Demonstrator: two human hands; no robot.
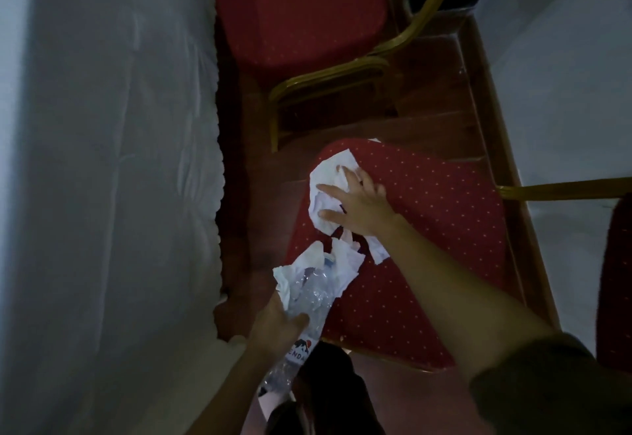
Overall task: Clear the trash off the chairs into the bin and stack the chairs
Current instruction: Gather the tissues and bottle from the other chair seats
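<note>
A red dotted chair seat (427,229) lies below me with crumpled white paper (328,174) on its near-left corner. My right hand (359,205) rests on that paper with fingers spread. My left hand (277,325) grips a crushed clear plastic bottle (307,301) together with more crumpled white paper (284,277), held over the seat's left edge. More paper scraps (378,248) lie on the seat by my right wrist. A second red chair (297,10) with a gold metal frame (328,82) stands further ahead. No bin is in view.
A white draped cloth (113,161) hangs along the whole left side. Dark wooden floor (434,99) runs between the chairs. A pale wall (567,75) closes the right side. Part of a third red chair (615,280) and a gold bar (564,188) show at the right edge.
</note>
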